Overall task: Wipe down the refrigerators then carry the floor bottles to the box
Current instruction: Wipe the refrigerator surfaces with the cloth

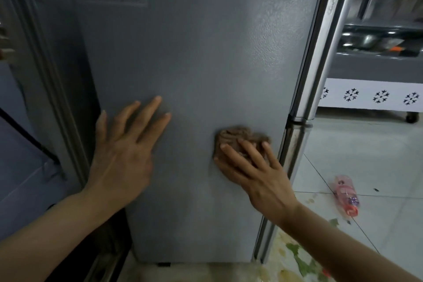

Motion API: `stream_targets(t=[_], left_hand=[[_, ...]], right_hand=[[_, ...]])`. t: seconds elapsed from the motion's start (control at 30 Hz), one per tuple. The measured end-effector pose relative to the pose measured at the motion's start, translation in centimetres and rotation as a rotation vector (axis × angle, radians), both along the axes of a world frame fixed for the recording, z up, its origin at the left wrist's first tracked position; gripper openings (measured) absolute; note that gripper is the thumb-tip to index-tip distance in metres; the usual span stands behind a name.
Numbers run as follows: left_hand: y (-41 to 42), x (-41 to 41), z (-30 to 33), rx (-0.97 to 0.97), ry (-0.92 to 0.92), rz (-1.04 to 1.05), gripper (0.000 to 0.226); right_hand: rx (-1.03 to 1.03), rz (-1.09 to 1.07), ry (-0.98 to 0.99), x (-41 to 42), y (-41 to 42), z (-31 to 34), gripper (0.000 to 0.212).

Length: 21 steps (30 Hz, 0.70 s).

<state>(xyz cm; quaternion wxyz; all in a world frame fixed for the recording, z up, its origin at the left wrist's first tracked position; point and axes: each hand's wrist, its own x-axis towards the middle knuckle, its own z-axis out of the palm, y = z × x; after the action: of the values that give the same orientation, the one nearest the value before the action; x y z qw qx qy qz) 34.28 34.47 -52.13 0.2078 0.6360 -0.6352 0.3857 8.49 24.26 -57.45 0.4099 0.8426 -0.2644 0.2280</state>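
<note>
Wiping is what's going on right now, so the first half of the job looks to be underway. The right hand (256, 172) has its fingers laid mostly straight over a brown cloth (240, 138), pressing it flat against the grey side panel of the refrigerator (194, 57), lower right of centre in the frame. The left hand (124, 144) is spread wide and flat on the same panel, holding nothing, probably just bracing.

A second grey appliance (45, 57) stands along the left edge of the frame, maybe the other fridge; can't tell if it's been wiped.

The bottle part looks untouched as far as I can see. A pink plastic bottle (345, 194) lies on its side on the tiled floor (366, 156) at the lower right, apart from the fridge. No box anywhere in view, so that whole carry step is probably left, plus whatever's left of the wiping.
</note>
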Motion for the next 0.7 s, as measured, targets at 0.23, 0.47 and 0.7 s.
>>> stream_targets(t=[0.23,0.47,0.7], left_hand=[[0.2,2.7,-0.3,0.059,0.024,0.020,0.100],[0.0,3.7,-0.1,0.059,0.038,-0.058,0.099],[1.8,5.4,-1.3,0.047,0.151,-0.062,0.086]], right_hand=[[-0.071,0.127,-0.491,5.8,-1.0,10.5,0.057],[0.019,0.186,-0.089,8.0,0.5,0.6,0.059],[-0.093,0.172,-0.002,8.1,0.7,6.1,0.062]])
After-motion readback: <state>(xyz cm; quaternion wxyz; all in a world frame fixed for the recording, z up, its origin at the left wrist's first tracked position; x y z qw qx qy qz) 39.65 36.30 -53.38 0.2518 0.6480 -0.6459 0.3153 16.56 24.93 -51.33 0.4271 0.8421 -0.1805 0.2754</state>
